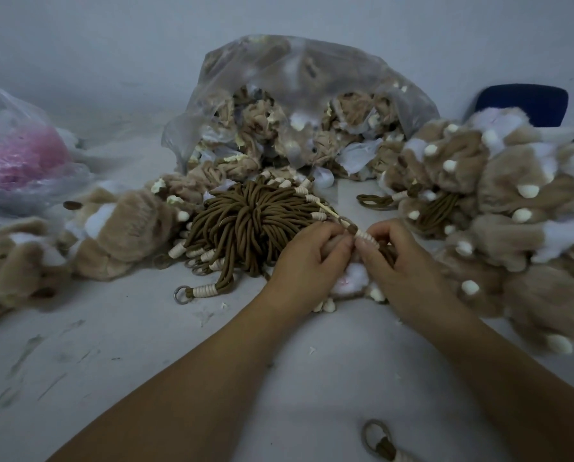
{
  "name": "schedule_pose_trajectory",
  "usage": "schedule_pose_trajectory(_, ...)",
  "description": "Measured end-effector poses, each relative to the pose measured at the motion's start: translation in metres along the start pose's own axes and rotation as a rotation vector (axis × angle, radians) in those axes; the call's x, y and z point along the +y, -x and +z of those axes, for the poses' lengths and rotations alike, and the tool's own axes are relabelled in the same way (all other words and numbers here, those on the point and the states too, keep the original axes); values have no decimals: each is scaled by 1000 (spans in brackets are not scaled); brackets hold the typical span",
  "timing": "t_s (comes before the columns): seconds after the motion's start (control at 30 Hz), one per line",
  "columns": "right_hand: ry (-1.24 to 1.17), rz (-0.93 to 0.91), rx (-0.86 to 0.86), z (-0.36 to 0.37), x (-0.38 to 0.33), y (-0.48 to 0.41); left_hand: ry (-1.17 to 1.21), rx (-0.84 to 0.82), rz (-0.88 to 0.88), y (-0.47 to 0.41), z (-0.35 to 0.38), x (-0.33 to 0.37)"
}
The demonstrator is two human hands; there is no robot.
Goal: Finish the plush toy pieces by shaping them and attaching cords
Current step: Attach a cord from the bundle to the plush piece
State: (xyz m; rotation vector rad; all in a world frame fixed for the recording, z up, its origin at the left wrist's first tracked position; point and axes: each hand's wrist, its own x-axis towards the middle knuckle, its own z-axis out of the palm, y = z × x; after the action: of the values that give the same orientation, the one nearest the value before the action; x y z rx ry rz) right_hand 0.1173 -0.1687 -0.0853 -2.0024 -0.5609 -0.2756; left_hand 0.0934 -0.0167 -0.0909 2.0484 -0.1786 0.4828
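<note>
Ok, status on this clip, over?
Both busy: left hand and right hand pinch one cord, plush piece beneath. Bundle close behind; nothing blocking.

On the desk, the cords sit centre, big bag behind them. Plush pile right, chair behind it. Toys left, small bag far left. Loose cord nearest, front right.
</note>
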Motion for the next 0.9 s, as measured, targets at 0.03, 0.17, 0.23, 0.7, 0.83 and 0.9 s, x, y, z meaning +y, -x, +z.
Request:
schedule_pose_trajectory(0.03,8,-1,13,-1,1,0,15,9,-2,-1,0,-1)
schedule_pose_trajectory(0.17,62,-24,44,-2,2,-1,93,17,9,1,-2,1)
schedule_pose_trajectory(0.23,74,-28,49,-2,5,-2,107,16,13,2,-2,1)
schedule_pose_trajectory(0.7,245,-261,104,2,3,-3,8,38,61,2,-3,7)
schedule_pose_trajectory(0.83,320,-344,74,2,2,-4,-13,10,72,3,-4,6)
schedule_pose_trajectory(0.9,328,-357,87,0,3,-4,-18,0,82,4,-4,6)
